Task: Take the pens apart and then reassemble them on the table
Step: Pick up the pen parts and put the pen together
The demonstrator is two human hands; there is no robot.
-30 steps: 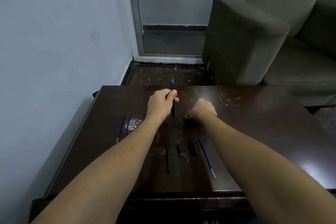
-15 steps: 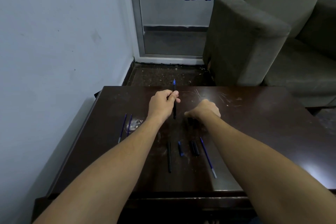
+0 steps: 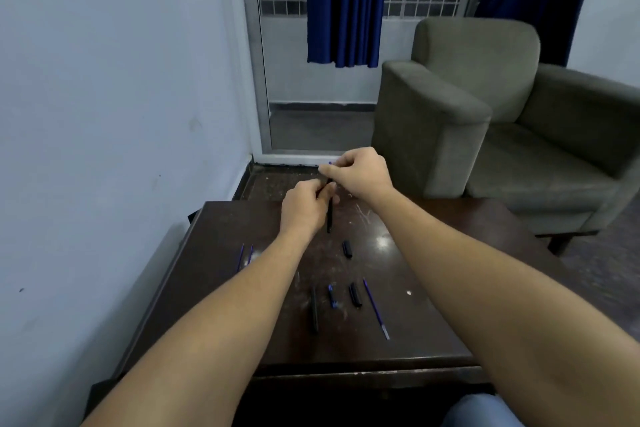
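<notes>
So, you're gripping the pen (image 3: 329, 218) upright in your left hand (image 3: 303, 210) near the surface's (image 3: 433, 288) 12 o'clock, with your right hand (image 3: 358, 173) pinching its blue top. You're looking mid-disassembly: a barrel (image 3: 314, 308), a cap (image 3: 355, 294) and a refill (image 3: 375, 308) are lying toward 6 o'clock, two more refills (image 3: 241, 256) at 9. All the reassembly is waiting.

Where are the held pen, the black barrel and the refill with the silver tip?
Held pen (image 3: 329, 215): head view, lower barrel.
Black barrel (image 3: 314, 310): head view, middle.
Silver-tipped refill (image 3: 375, 308): head view, blue shaft.
</notes>
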